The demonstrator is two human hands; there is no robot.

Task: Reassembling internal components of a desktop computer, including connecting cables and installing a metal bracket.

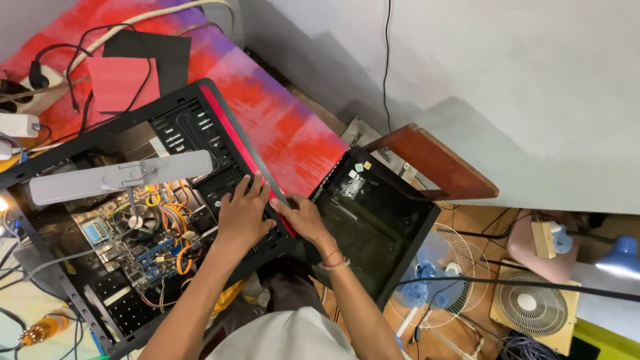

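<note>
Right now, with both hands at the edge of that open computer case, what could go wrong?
The left hand and right hand press on the case's red front edge, which sits near the table edge, so the computer case might slide off. The loose orange cables could snag fingers. The side panel leaning beside it could get knocked over.

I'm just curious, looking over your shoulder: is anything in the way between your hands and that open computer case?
Nothing visible. Both the left hand and the right hand already rest on the front edge of the computer case, beside its red strip. The grey lamp bar hangs over the inside, away from the hands.
</note>
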